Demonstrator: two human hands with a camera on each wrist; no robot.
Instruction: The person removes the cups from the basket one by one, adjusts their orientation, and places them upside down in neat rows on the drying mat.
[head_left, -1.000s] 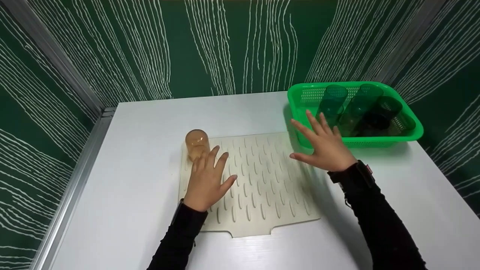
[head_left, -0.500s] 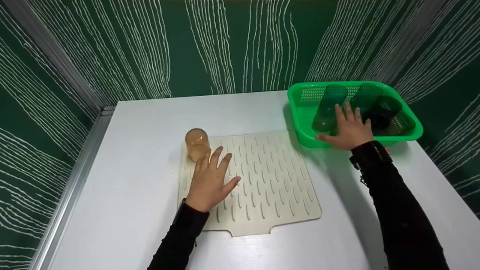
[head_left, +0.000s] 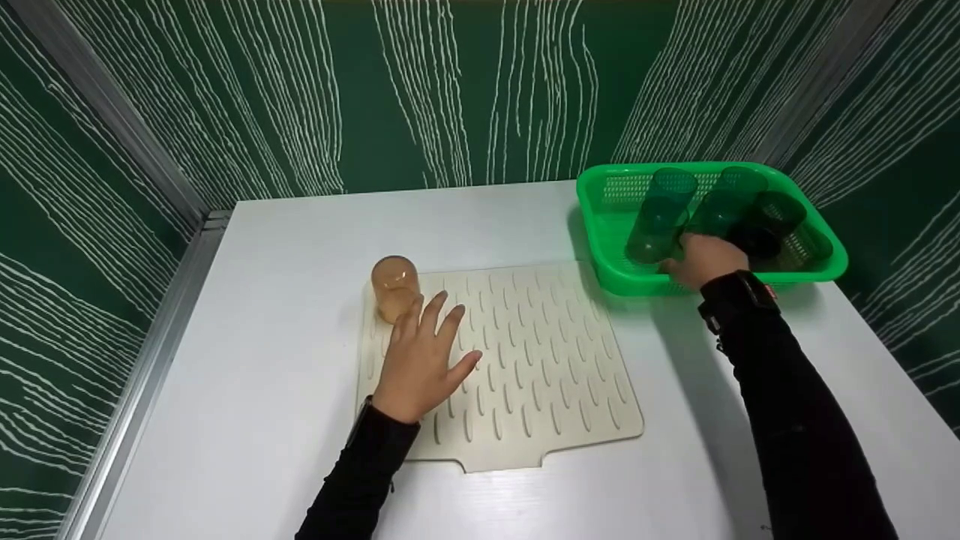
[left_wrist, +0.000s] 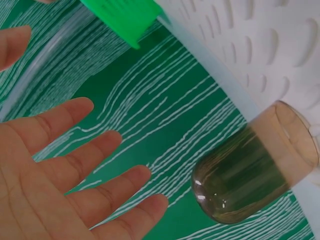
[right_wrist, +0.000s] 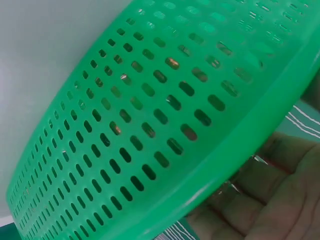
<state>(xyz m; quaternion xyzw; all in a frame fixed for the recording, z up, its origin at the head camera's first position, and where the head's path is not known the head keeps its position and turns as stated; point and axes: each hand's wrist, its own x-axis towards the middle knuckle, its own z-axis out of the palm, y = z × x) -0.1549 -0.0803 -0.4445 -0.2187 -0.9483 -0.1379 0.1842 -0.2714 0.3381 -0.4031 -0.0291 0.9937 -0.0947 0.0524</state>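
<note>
My left hand hovers over a cream drying mat with raised ridges, its fingers spread and holding nothing. Just beyond its fingertips, an amber glass stands upside down on the mat's far left corner; in the left wrist view this glass is apart from the fingers. My right hand reaches over the near rim of a green basket, fingers bent down among the glasses. The rim hides its fingertips; glassy glints show beside the fingers, but a grip is not visible.
Several tinted glasses lean in the basket, among them a teal glass and a dark glass. The basket stands at the back right of the white table. Green walls with white lines enclose the table.
My right hand has moved right from over the mat's edge to the basket, then lowered inside with its fingers bending. My left hand and the amber glass have hardly moved.
</note>
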